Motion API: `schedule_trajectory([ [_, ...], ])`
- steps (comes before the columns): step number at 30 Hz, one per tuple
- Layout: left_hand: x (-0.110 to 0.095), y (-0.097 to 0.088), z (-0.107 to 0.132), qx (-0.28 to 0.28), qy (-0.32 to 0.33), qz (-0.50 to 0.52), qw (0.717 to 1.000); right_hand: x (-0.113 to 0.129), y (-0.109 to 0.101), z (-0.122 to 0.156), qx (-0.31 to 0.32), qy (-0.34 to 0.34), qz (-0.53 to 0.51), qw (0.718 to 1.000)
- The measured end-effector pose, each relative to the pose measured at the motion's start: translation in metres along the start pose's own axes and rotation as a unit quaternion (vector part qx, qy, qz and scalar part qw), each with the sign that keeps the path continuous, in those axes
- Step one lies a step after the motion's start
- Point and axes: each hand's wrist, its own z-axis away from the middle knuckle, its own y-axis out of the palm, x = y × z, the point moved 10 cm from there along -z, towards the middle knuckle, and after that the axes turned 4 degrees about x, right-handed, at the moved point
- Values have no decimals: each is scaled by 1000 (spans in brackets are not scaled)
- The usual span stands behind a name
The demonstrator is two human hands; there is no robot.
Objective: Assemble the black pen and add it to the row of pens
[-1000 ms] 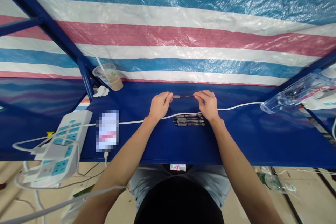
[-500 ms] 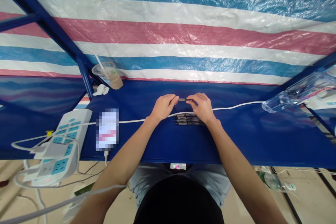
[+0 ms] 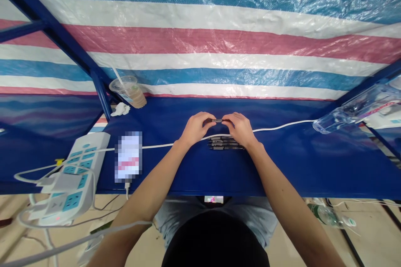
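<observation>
Between my two hands, a dark pen (image 3: 218, 120) lies level above the blue shelf. My left hand (image 3: 199, 127) pinches its left end between thumb and fingers. At the other end, my right hand (image 3: 237, 126) has the same pen pinched, fingertips close to those of the left. Most of the pen is hidden behind the fingers. Just below my right hand, several black pens (image 3: 224, 147) lie side by side on the shelf, tips to the left, partly covered by that hand and wrist.
A white cable (image 3: 278, 127) crosses the blue shelf (image 3: 297, 158). Left are a lit phone (image 3: 128, 156), a power strip (image 3: 90, 167) with plugs, a plastic drink cup (image 3: 133, 94) and crumpled tissue (image 3: 120, 109). A clear bottle (image 3: 351, 110) leans at the right; striped sheeting (image 3: 219, 41) hangs behind.
My left fingers have moved right along the pen, closing around its left part, so less of it shows. The row of pens has stayed in place.
</observation>
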Motion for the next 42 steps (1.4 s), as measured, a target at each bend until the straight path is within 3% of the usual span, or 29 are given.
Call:
schedule_trajectory([
  [6, 0, -10, 0, -35, -12, -40, 999, -5, -10, 0, -41, 24, -46, 998],
  [12, 2, -7, -5, -6, -18, -73, 997, -4, -15, 0, -63, 16, -44, 997],
  [23, -2, -17, -1, -69, 20, -62, 996, -8, 3, 0, 16, 33, 39, 999],
  [27, -5, -19, 0, -82, 35, -66, 994, -9, -5, -1, 0, 40, 8, 999],
  [34, -4, -3, -3, -18, 24, -83, 996, -4, -16, -2, -39, 34, -46, 998],
  [42, -15, -21, 3, -88, 99, -75, 988, 0, -15, -3, -3, -4, -4, 1000],
])
